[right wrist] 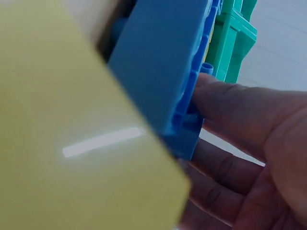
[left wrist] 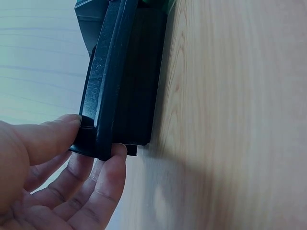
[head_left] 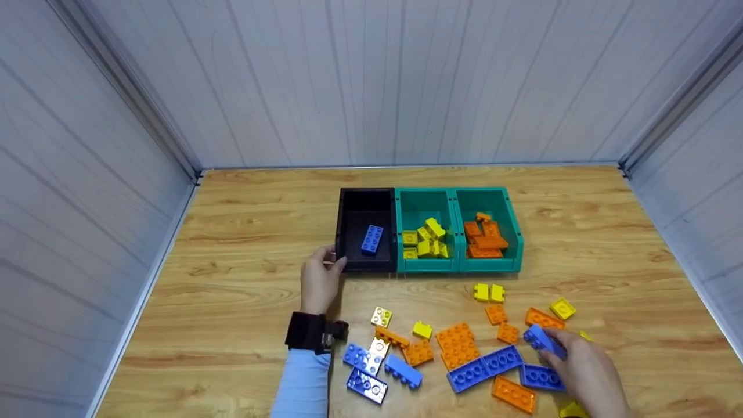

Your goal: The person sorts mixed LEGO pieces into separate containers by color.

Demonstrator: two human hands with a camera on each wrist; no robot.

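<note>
Apparently, left fingers (left wrist: 111,179) are pinching the black bin (head_left: 367,203) steady; between right fingers (right wrist: 221,164), a blue brick (head_left: 541,338) is sitting.

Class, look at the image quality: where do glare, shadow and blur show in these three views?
Head view: white glare on the lower-left blue brick; left wrist view: a soft shadow on the wooden table near the black bin; right wrist view: a yellow piece blurred up close, with a bright streak across it.
</note>
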